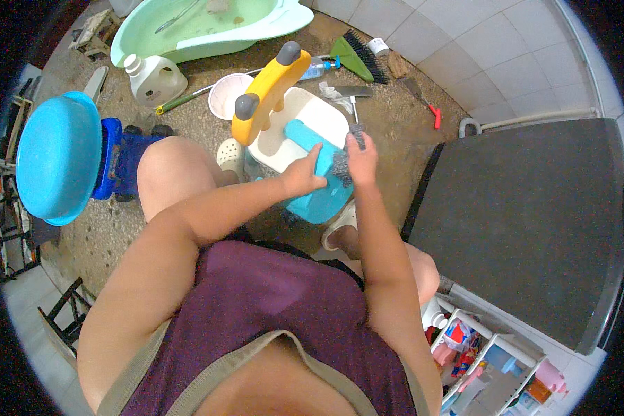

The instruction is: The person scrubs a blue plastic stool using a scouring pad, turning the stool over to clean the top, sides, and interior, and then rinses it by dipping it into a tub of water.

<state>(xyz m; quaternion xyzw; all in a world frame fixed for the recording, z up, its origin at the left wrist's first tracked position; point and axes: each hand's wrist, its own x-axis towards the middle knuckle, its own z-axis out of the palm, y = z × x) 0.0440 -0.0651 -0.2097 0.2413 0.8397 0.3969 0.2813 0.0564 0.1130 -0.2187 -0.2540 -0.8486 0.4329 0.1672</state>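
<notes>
A child's ride-on toy of white and turquoise plastic (328, 112) stands between my knees. Its curved yellow handlebar (270, 93) has grey end grips and rises towards me. My left hand (302, 174) holds the turquoise part, thumb raised; some of its fingers are hidden. Pinched in my right hand (363, 158) is a grey bristly scrubber (341, 167), held against the turquoise surface just right of my left hand. Part of the scrubber pokes out above my fingers.
Ahead lie a pale green baby bathtub (197, 39) with water, a detergent jug (158, 80), a pink basin (228, 96), a green broom (354, 58) and a red-handled scraper (430, 106). A blue basin (57, 156) is left; a dark-topped appliance (520, 223) and storage rack (491, 348) stand right.
</notes>
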